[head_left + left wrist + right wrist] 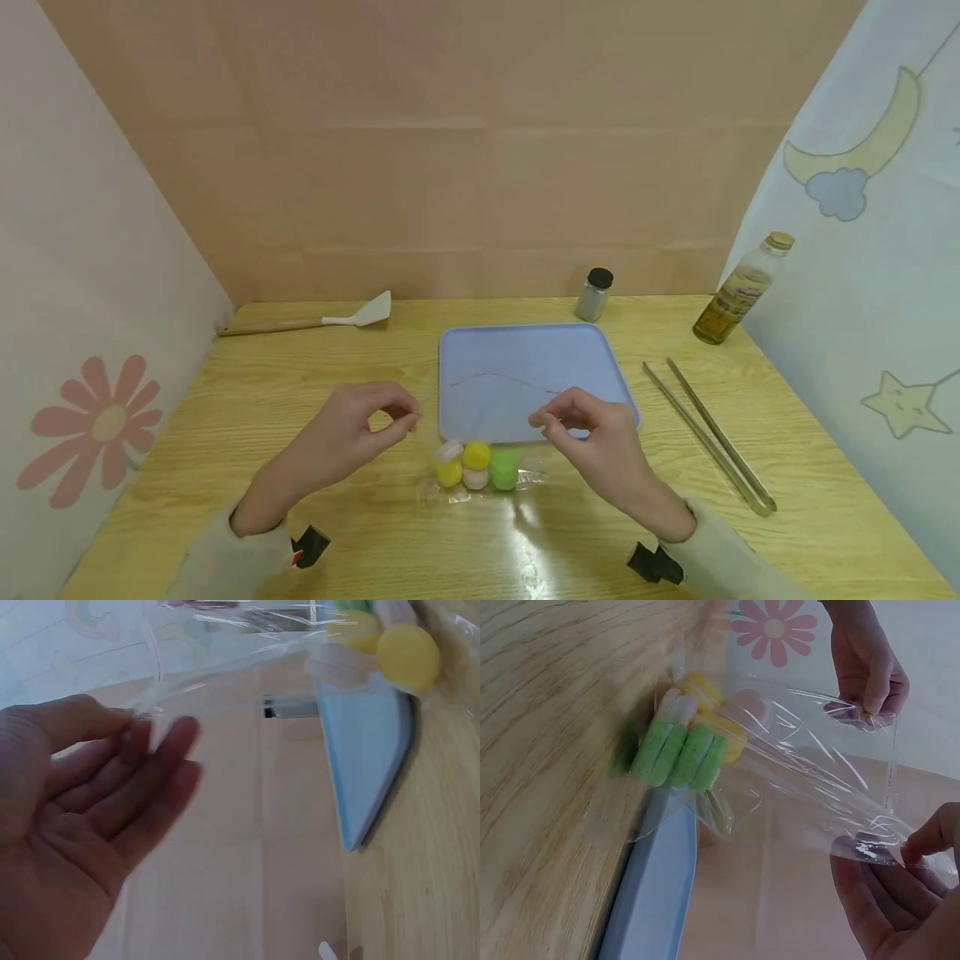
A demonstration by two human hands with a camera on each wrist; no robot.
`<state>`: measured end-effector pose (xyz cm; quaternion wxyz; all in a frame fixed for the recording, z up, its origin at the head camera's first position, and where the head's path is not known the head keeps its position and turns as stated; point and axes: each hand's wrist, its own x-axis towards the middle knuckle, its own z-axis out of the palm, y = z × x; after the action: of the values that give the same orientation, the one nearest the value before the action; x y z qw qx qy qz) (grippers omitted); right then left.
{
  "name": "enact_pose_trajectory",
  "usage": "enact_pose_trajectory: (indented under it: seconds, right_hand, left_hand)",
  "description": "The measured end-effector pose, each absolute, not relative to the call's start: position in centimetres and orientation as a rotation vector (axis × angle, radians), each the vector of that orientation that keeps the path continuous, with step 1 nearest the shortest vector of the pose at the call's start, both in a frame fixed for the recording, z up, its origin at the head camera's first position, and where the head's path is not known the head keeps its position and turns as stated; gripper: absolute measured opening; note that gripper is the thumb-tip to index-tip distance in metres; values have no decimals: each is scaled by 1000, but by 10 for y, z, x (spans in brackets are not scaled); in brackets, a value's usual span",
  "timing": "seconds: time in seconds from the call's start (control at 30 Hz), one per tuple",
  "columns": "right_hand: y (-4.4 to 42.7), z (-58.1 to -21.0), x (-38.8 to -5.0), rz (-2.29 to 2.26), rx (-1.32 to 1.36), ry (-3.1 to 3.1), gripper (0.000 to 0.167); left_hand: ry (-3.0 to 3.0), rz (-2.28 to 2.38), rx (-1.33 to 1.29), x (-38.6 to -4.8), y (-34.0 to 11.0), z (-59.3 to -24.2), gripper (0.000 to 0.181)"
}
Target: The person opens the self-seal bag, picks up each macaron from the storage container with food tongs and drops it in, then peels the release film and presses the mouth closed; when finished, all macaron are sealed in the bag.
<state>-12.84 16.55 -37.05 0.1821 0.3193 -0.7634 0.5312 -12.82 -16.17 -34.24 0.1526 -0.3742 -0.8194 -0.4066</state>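
A blue tray is running out of the right wrist view. By its near edge, a faint clear bag is stretching between left hand and right hand, thumbs and fingertips pinching its rim; macarons inside are partly hiding one another.

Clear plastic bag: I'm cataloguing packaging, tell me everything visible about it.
The clear, shiny, creased plastic bag spans between the left hand and right hand, each pinching its upper edge. Round yellow, green and pale pieces bunch at its lower end, near the light blue rectangular tray. Whether it touches the wood-grain table is unclear.
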Motion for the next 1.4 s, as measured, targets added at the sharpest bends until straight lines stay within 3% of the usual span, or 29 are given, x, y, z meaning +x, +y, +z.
enact_pose_trajectory:
  seconds: [0.67,0.83,1.03,1.4]
  right_hand:
    - [176,-362,-122,1547,990,-1855,13]
    - [178,-362,-121,1498,998,-1921,23]
    - [181,-365,-118,1509,891,-2060,25]
    - [185,-366,-117,1753,687,-2201,13]
  left_hand:
    - [-2077,-1468,-1177,-119,-157,-332,28]
    - [-2140,-1461,-1192,-119,-156,-331,30]
    - [-2214,-1534,-1092,-119,-151,-339,23]
    - [-2165,-1983,-817,-119,-133,-359,13]
